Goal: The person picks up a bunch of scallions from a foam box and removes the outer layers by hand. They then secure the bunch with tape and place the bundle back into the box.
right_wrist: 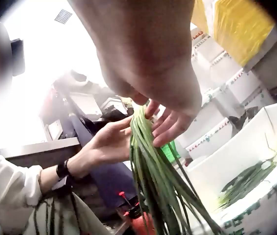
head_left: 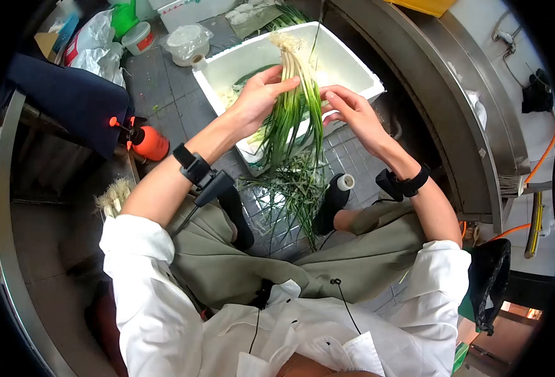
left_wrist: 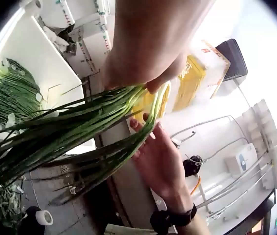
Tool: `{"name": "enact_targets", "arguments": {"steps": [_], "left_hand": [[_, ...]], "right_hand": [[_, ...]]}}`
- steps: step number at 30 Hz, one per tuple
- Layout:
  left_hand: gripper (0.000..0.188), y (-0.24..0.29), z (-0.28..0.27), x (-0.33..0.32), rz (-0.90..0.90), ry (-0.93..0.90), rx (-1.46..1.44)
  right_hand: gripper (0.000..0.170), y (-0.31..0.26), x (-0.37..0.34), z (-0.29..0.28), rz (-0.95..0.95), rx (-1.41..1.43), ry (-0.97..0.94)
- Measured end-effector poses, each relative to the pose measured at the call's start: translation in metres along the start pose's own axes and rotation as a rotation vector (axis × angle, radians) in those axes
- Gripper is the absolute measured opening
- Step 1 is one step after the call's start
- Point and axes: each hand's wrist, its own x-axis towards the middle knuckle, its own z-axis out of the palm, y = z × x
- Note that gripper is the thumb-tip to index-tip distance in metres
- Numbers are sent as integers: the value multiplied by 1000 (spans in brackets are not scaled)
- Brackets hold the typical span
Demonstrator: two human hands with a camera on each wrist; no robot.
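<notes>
A bunch of green onions (head_left: pixel 298 103), white roots up and green leaves hanging down, is held above a white foam box (head_left: pixel 365 73). The left hand (head_left: pixel 260 100) grips the bunch around its pale stems, thumb across the front. Beside the leaves is the right hand (head_left: pixel 355 119), its fingers bent toward the bunch; in the left wrist view the right hand (left_wrist: pixel 160 164) has its fingertips at a few separate stalks (left_wrist: pixel 151 122). More green onions (right_wrist: pixel 249 181) lie inside the box in the right wrist view.
Loose green leaves (head_left: pixel 296 195) lie on the tiled floor between the feet. An orange spray bottle (head_left: pixel 150 143) stands at the left, with rooted onions (head_left: pixel 115 196) below it. A lidded tub (head_left: pixel 188 44) and bags are behind. A metal counter (head_left: pixel 441 94) curves along the right.
</notes>
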Motion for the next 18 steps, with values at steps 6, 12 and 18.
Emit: {"name": "enact_targets", "arguments": {"steps": [6,12,18], "left_hand": [[49,-15,-1,-2,-78,-51,-124],[48,-16,-1,-3,-43,-72,-115],[46,3,-5,-8,0,-108,-39]], "right_hand": [[19,4,10,19,25,-181,99],[13,11,21,22,-193,-537,162],[13,-9,16,24,-320,-652,267]]}}
